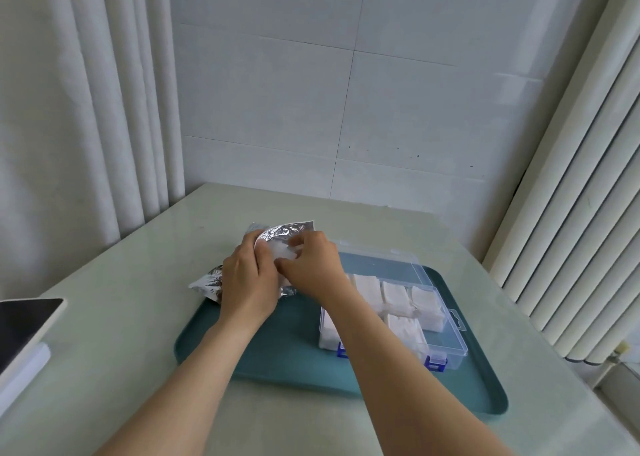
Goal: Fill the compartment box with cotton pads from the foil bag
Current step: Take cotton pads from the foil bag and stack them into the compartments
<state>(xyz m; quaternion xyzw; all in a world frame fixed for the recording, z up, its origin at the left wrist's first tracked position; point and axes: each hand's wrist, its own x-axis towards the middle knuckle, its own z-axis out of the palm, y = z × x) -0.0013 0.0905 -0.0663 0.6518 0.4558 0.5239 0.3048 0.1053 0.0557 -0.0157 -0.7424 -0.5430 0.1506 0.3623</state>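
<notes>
Setting: an indoor room, domestic or office type; the exact kind cannot be determined. Indicators: a wall (346, 92) of large pale glossy tiles, pleated white curtains (86, 109) at left, a white ribbed vertical panel (571, 213) at right, a pale glossy table (138, 317) set into the corner, and a dark-screened device (20, 324) at its left edge.

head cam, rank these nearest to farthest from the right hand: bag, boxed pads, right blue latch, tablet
1. bag: at the right hand's fingertips, which pinch a pad in its mouth.
2. boxed pads: just right of the wrist.
3. right blue latch: farther right, toward the viewer.
4. tablet: far off to the left.
</notes>
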